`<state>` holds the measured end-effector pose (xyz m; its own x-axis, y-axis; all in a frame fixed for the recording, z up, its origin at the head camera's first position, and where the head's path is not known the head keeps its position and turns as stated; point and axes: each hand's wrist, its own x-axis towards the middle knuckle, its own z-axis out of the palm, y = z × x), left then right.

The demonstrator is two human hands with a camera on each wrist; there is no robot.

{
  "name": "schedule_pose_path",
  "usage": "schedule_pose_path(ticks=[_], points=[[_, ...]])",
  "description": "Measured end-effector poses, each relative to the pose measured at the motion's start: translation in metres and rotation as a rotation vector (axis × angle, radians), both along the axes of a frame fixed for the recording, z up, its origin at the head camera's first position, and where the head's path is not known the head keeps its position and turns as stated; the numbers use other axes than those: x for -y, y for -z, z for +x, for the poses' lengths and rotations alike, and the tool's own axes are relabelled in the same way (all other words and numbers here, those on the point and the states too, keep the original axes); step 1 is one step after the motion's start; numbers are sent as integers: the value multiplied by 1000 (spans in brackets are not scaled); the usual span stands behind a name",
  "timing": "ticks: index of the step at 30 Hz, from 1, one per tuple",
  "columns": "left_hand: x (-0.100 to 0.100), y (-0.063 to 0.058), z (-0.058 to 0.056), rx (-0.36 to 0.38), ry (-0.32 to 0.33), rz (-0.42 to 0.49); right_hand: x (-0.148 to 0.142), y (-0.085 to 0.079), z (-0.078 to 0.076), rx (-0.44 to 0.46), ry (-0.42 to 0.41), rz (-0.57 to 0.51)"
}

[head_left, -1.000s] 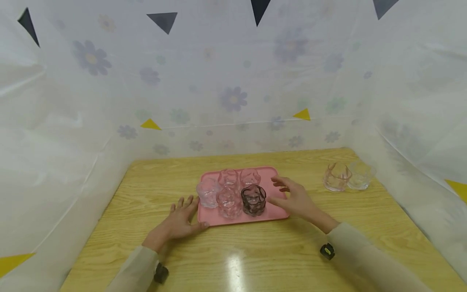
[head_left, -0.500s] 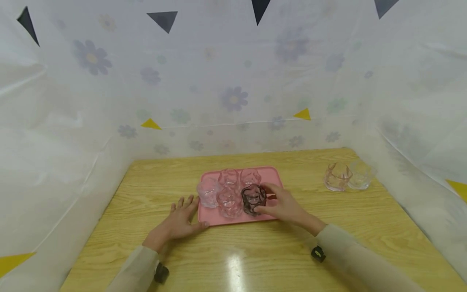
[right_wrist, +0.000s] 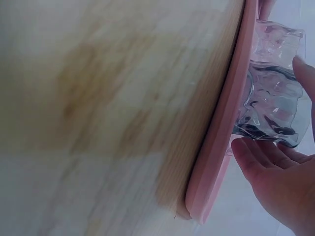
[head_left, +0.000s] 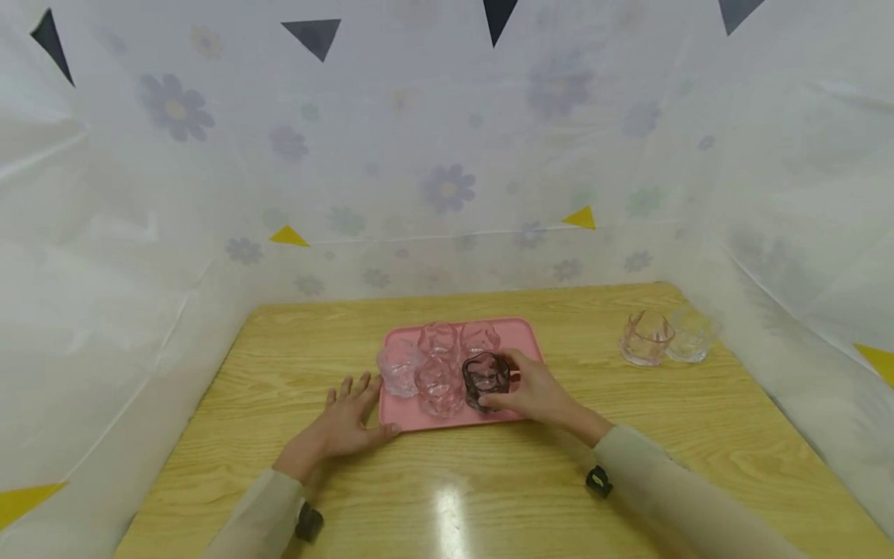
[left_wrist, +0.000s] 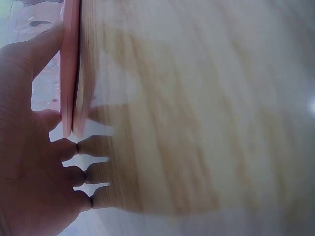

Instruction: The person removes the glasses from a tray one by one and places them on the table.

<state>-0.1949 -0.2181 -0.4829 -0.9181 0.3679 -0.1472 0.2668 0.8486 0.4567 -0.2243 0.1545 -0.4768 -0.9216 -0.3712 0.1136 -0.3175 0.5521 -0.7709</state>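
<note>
Between thumb and fingers of my right hand (head_left: pixel 538 396), I grip the smoky glass cup (head_left: pixel 485 380) on the pink tray (head_left: pixel 518 332): likely stiff, slick, breakable, best held round its wavy sides. My left hand (head_left: pixel 347 425), spread, touches the tray's edge.

No text, label, brand, number or sign can be read in any of the three views. The black wrist device (head_left: pixel 598 482) by the right sleeve (head_left: pixel 646 458) bears a small yellow-green mark (head_left: pixel 597 480), too small to make out as lettering or a logo.
</note>
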Motion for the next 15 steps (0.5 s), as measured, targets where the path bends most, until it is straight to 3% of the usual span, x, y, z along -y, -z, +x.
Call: schedule_pose_path(ticks=[15], points=[[0, 1, -1, -1, 1, -10, 4, 4, -2, -82, -1, -34]])
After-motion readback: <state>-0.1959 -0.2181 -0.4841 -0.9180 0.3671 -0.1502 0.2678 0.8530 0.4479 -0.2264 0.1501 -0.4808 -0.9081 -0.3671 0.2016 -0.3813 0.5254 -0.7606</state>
